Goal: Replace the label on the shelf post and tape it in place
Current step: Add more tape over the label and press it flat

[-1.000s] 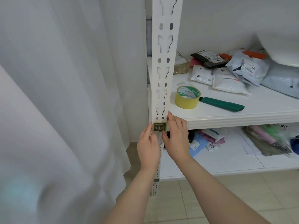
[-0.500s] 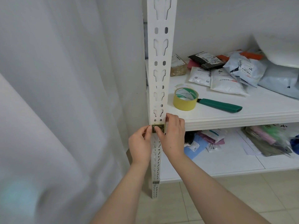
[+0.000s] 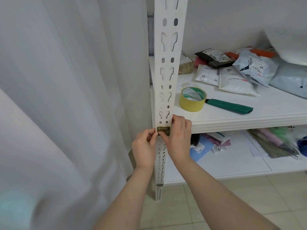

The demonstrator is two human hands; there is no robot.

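- Left hand (image 3: 144, 146) pinches the label (image 3: 164, 130) by its left edge; right hand (image 3: 179, 138) clamps it against the shelf post (image 3: 166, 67), level with the shelf edge.
- Uneven pull could tear it or leave it crooked.

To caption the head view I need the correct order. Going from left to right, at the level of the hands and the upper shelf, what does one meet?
curtain → left hand → label → right hand → tape roll → cutter → grey bag
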